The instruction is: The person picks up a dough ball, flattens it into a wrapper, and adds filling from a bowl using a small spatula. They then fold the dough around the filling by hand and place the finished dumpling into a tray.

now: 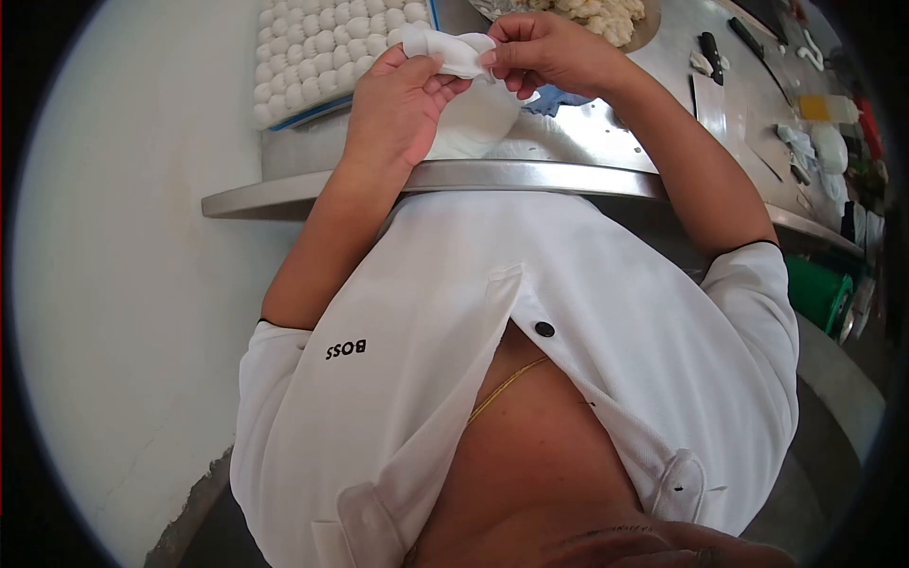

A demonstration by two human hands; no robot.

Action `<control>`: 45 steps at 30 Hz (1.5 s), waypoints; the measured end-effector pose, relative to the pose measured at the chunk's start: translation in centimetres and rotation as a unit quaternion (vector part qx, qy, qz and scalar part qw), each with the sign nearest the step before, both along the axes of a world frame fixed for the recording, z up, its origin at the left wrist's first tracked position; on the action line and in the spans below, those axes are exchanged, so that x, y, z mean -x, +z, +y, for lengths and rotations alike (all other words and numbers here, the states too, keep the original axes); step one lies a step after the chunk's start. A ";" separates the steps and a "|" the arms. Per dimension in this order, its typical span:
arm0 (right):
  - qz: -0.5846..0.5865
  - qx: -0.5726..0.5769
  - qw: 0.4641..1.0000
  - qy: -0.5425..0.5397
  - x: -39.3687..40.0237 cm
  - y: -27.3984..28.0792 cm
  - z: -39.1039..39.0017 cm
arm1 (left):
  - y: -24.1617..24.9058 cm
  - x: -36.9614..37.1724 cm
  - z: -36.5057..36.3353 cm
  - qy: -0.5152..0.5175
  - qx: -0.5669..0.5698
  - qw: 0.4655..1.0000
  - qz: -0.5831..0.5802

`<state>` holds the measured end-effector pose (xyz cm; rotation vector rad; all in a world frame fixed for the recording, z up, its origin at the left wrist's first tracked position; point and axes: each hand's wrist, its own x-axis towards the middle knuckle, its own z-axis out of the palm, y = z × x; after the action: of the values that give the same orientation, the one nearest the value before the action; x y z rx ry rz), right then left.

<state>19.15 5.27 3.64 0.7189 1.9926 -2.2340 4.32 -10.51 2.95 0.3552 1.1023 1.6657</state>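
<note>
A soft white folded sheet, like a thin dough wrapper [445, 49], is held up between both hands above the metal table. My left hand [402, 99] pinches its left part with the thumb on top and the fingers curled beneath. At its right end, my right hand [549, 55] grips the edge between thumb and fingers. Whatever may lie inside the fold is hidden. Below the hands, a pale round sheet or stack of wrappers [473, 123] lies near the table's edge. To the left stands a tray of white rounded pieces [322, 47] in close rows.
The metal table [597, 142] has a raised front rim [530, 175] close to my body. A pale lumpy mass [606, 17] sits at the back. Blue cloth or plastic [557, 99] lies by my right hand. Black-handled knives [710, 59] rest farther right. A wall [133, 237] stands at left.
</note>
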 end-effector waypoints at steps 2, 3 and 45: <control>0.007 0.011 1.000 0.004 0.0 -0.8 0.3 | -0.1 0.0 0.0 0.000 0.001 1.000 -0.003; 0.015 0.019 1.000 0.010 0.1 -1.0 0.3 | 0.0 0.0 -0.1 0.002 0.006 1.000 0.002; 0.082 -0.011 0.993 -0.080 0.3 -1.0 -0.1 | 0.4 -0.7 -0.4 0.054 -0.019 0.986 0.154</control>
<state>18.80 5.16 2.60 0.7453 2.1045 -2.4387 5.04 -10.90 3.31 0.6035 1.3376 1.7682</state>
